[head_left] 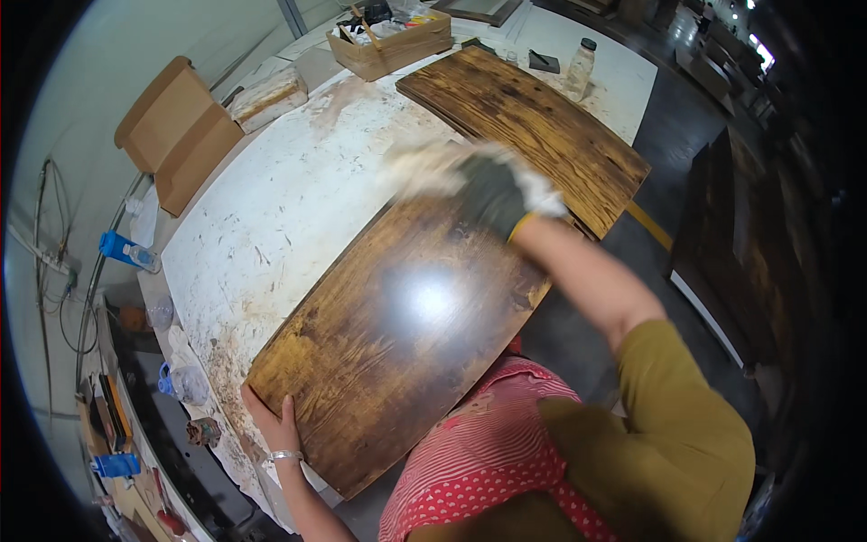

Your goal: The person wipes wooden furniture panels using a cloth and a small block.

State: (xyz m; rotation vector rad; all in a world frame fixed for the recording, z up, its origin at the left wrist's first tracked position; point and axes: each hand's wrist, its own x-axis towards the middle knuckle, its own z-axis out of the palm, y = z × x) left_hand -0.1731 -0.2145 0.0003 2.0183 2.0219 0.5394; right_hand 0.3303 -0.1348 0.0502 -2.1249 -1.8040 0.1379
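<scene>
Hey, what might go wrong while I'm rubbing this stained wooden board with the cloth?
The board overhangs the table edge near your body; only your left hand steadies its corner, so hard rubbing might shift or tip it. Your gloved right hand and the cloth work close to the second board, so the cloth may smear it.

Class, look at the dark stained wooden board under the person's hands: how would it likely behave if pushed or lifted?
The stained board looks rigid and flat, so probably it would not flex. Its glossy sheen suggests a slick, perhaps wet surface. The left hand braces its near corner while the gloved right hand rubs with a cloth, hinting it slides on the table.
</scene>
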